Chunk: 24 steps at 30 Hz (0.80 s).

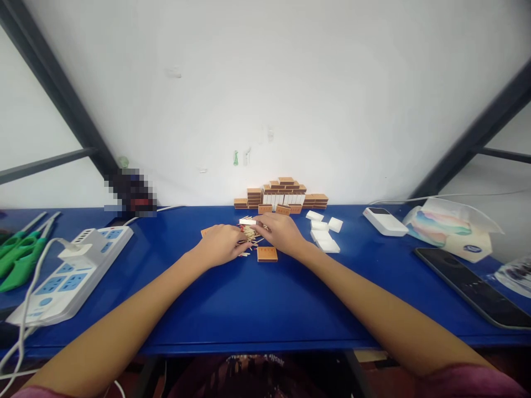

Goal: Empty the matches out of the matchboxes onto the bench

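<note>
Both my hands meet over a small heap of loose matchsticks (250, 236) on the blue table (249, 309). My left hand (222, 245) is curled, its fingertips closed on the matchsticks. My right hand (282, 232) pinches a small white matchbox tray (248, 221) held just above the heap. A brown matchbox sleeve (267, 254) lies flat just in front of my hands. Another brown piece (204, 231) peeks out behind my left hand.
A stack of brown matchboxes (282, 194) stands against the wall. Several white trays (324, 232) lie right of my hands. Further right are a white device (385, 221), a tissue pack (450, 226) and a phone (473, 287). A power strip (70, 271) and green scissors (19, 251) sit left.
</note>
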Each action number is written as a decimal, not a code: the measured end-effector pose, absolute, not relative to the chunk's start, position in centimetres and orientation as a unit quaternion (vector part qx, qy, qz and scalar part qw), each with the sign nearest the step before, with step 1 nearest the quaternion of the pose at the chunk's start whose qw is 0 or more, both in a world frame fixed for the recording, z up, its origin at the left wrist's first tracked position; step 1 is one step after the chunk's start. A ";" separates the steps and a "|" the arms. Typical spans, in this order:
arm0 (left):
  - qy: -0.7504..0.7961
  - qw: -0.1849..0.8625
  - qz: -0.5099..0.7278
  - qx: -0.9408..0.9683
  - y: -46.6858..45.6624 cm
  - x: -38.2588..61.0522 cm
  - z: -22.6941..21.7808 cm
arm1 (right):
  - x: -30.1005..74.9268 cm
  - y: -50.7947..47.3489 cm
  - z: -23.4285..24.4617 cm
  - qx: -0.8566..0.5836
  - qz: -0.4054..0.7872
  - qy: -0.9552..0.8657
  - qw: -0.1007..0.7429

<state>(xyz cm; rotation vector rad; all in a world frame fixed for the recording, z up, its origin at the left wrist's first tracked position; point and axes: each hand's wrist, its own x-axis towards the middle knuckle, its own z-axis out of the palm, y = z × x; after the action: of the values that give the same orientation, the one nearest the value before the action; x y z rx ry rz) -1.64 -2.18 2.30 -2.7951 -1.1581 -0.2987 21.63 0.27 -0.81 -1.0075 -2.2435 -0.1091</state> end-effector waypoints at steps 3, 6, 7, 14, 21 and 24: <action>-0.382 0.052 -0.098 -0.917 -2.3 -1.5 2.4 | 21.7 -0.2 0.0 -0.372 -0.114 -0.868 0.308; -0.381 0.062 -0.096 -0.918 -2.3 -1.5 2.5 | 21.9 -0.6 1.0 -0.375 -0.153 -0.864 0.300; -0.377 0.064 -0.098 -0.919 -2.2 -1.5 2.5 | 22.1 -0.8 1.3 -0.377 -0.156 -0.861 0.303; -0.389 0.083 -0.131 -0.908 -0.9 -3.3 3.2 | 26.4 0.7 2.6 -0.462 -0.082 -0.784 0.408; -0.462 0.088 -0.109 -0.876 1.3 -6.4 4.4 | 35.2 4.0 3.4 -0.597 0.179 -0.711 0.325; -0.488 0.086 -0.087 -0.864 2.0 -7.5 4.9 | 37.0 4.3 3.3 -0.632 0.170 -0.700 0.286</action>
<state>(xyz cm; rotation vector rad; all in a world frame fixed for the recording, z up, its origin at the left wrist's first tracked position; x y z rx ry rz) -7.46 1.96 4.90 -2.5751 -1.4537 -0.2591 37.01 4.32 3.27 -1.6903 -1.8716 0.4541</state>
